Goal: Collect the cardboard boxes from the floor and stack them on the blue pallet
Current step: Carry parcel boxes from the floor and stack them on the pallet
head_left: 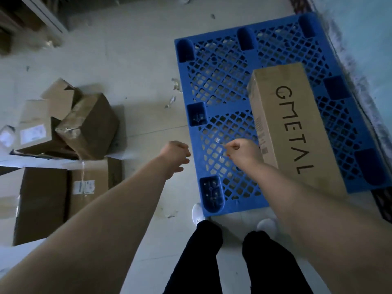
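Note:
The blue pallet (220,85) lies on the floor ahead and to the right. A long cardboard box printed GMETAL (297,128) rests lengthwise on its right half. Several brown cardboard boxes lie on the floor at the left: a tilted taped one (91,126), a labelled one behind it (36,126), a large dark one (42,200) and a labelled one (91,185) beside it. My left hand (176,154) hangs over the floor beside the pallet's left edge, fingers curled, holding nothing. Over the pallet, just left of the GMETAL box, my right hand (244,152) is also curled and holds nothing.
My legs in black trousers (233,262) and white shoes stand at the pallet's near edge. A pale blue wall (364,39) runs along the right. Shelving and dark clutter (27,24) fill the top left. Small scraps of tape litter the tiled floor (135,60).

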Tool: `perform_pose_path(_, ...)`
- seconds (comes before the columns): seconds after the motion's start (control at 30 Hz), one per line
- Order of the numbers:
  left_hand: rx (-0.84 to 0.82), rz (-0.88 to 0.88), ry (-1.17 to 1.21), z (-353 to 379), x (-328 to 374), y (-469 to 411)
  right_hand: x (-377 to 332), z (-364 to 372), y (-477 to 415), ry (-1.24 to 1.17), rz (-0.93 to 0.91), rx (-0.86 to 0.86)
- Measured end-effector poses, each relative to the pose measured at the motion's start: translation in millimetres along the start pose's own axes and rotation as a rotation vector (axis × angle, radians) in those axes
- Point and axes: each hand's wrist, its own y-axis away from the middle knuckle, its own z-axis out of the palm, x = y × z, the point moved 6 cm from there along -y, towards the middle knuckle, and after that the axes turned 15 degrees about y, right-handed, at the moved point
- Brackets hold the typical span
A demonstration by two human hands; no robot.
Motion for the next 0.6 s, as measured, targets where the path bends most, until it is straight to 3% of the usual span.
perform_pose_path(0.27, 0.091, 0.101, 0.113, -54, -11, 63, -77, 2, 49, 0.135, -0.15, 0.022)
perform_pose_path(0.6, 0.228, 0.072, 0.206, -118, -106, 165, -126, 54, 139, 0.26, -0.355, -0.065)
